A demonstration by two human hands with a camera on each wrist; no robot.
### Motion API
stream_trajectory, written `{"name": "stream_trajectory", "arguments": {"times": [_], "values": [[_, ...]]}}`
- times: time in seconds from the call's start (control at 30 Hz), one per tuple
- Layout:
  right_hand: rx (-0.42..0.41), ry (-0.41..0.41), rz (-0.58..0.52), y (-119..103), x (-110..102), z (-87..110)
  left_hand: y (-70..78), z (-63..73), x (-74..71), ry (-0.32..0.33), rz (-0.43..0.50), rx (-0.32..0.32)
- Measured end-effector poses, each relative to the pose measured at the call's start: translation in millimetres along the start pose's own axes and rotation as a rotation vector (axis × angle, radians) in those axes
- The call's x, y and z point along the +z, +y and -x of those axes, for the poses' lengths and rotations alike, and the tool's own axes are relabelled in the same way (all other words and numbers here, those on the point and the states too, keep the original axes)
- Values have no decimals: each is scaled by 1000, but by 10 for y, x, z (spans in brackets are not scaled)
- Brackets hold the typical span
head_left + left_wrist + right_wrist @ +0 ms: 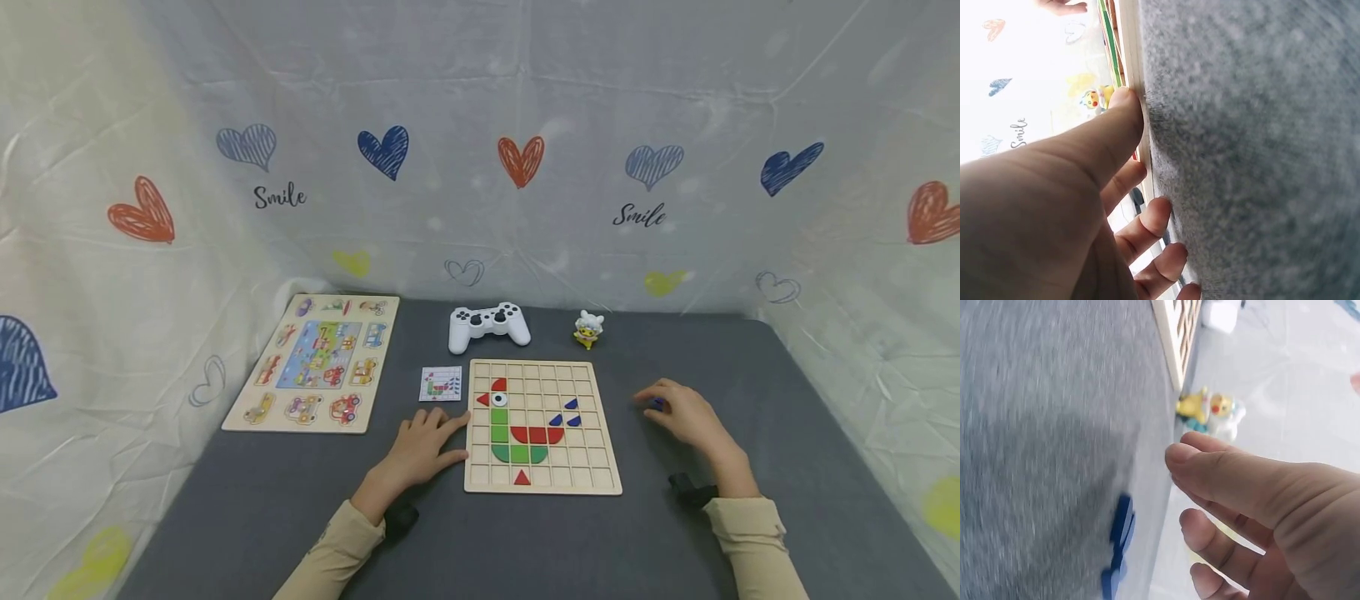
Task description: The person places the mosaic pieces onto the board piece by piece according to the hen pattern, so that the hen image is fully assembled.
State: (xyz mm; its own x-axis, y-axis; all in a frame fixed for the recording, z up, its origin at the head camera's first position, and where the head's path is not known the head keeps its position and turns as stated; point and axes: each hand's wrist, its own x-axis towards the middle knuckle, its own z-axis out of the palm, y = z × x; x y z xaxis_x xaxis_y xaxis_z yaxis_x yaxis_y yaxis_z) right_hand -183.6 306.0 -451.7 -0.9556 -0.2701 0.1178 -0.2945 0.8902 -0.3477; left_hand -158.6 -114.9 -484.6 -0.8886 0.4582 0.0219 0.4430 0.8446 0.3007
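Note:
A wooden grid board (590, 475) lies on the table, with red, green and blue pieces set in its squares in a bird-like shape. My left hand (422, 446) rests at the board's left edge. Its thumb and index fingertip touch that edge, and its fingers are spread. My right hand (686, 415) hovers right of the board with fingers loosely bent. Several blue pieces (1122, 528) lie on the table below it, mostly hidden by the hand in the head view. Between thumb and fingers no piece shows in the right wrist view. A small pattern card (441, 384) lies left of the board.
Behind the board are a white game controller (489, 326) and a small white and yellow figurine (588, 328). At the left lies a wooden picture puzzle (247, 422) with vehicle pieces. A printed cloth (570, 167) hangs along the back and sides of the grey table (540, 550).

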Motion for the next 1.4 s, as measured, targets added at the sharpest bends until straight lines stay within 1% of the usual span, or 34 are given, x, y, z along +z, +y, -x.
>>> {"name": "stream_trajectory", "arguments": {"times": [0.2,0.47,0.83,1.1,1.17,1.33,1.4], "values": [[36,2,0,112,-88,69,12,1,-13,1,10,-1],[72,1,1,231,-65,116,9,17,-17,5,19,-6],[66,8,30,208,0,90,-2,7,-20,0,22,0],[30,-1,13,155,18,69,4,25,-27,4,33,0],[53,-12,4,148,-1,73,3,24,-19,2,31,2],[151,-34,-11,151,-55,69,-11,9,17,-1,8,-2],[166,-50,-17,153,-58,62,-13,1,21,1,10,-6]]}}
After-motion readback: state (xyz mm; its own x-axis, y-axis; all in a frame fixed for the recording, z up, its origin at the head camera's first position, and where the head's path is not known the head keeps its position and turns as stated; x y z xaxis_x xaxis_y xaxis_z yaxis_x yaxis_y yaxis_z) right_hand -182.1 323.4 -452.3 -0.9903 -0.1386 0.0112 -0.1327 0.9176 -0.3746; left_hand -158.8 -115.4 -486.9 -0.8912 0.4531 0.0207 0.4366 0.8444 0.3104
